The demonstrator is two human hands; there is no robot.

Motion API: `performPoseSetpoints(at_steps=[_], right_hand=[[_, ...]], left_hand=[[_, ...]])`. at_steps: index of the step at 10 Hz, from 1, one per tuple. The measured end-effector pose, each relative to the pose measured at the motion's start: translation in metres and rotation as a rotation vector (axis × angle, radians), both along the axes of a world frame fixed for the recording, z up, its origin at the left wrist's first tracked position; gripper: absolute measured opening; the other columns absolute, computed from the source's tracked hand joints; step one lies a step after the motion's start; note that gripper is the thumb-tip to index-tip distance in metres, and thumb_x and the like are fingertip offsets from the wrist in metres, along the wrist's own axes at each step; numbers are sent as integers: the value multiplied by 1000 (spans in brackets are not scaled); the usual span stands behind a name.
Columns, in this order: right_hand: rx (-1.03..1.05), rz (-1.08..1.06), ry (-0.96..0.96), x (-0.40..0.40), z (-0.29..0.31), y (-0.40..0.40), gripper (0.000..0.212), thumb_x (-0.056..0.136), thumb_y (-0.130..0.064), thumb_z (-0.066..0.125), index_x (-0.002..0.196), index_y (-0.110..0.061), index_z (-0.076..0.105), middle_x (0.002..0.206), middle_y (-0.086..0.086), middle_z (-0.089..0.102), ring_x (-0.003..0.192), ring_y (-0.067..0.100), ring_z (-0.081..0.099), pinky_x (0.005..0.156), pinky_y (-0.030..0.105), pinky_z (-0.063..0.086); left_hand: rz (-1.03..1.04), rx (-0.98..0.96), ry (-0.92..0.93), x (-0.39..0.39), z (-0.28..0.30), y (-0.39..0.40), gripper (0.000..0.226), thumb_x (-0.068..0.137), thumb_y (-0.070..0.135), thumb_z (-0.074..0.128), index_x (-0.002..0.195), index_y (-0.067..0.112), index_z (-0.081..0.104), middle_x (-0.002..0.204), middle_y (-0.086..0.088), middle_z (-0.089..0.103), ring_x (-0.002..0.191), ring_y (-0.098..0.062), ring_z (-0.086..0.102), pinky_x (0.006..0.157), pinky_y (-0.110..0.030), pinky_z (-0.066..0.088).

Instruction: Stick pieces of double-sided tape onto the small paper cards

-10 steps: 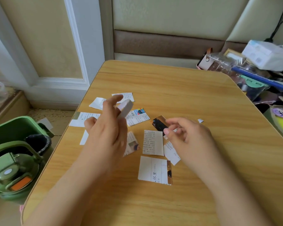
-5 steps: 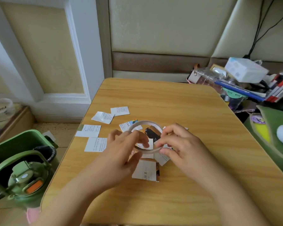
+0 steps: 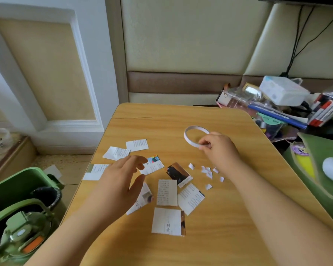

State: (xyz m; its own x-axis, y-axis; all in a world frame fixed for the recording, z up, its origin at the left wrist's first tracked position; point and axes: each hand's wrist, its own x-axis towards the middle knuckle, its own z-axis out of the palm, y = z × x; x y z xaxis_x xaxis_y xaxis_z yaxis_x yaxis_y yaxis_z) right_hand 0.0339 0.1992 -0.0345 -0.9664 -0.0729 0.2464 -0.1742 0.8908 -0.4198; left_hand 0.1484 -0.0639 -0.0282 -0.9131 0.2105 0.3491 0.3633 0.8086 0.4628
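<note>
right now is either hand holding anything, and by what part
The right hand pinches the tape roll at its near right rim. The left hand holds nothing, fingers spread above the cards.

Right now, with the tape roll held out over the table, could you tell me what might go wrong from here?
1. The right hand pinches the thin tape roll only at its near edge, so it could slip or twist.
2. The small white scraps lie loose beside the right forearm and could be swept off.
3. The left hand hovers open over overlapping paper cards and could shift them.
</note>
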Motion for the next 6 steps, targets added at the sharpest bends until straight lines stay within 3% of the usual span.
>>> performPoseSetpoints(at_steps=[2,3,4,5,6], right_hand=[[27,-6,-96,-27,-23,-2,8,86,-11,65,90,-15,71,99,-4,60,86,18,60,81,37,51],[18,37,-99,-27,-27,-1,10,87,-9,64,92,-13,72,99,-3,61,86,18,59,82,37,50],[26,73,-105,-29,-29,3,18,89,-11,62,105,-13,72,107,-2,61,89,14,59,87,34,48],[-5,91,-154,-23,-27,2,31,90,-12,62,121,-15,64,115,-8,53,72,-2,50,86,23,45],[-159,54,-63,-5,-10,-5,37,91,-18,62,128,-21,58,109,-12,46,67,1,49,82,25,48]], left_hand=[[-11,-20,-6,-16,-14,-1,31,83,12,68,112,18,61,95,18,53,83,-6,55,72,-22,43],[-27,-19,-17,-21,-16,0,29,82,11,68,109,18,62,93,13,59,80,-7,56,67,-16,41],[-40,-13,-55,-24,-14,1,29,82,9,68,110,17,62,93,14,57,80,-6,54,58,-6,33],[-38,0,-43,-27,-19,4,28,85,10,66,111,18,62,95,17,51,81,-8,55,58,-7,33],[-40,33,-37,-25,-16,3,29,87,13,63,114,22,61,102,19,51,93,-12,60,66,-16,44]])
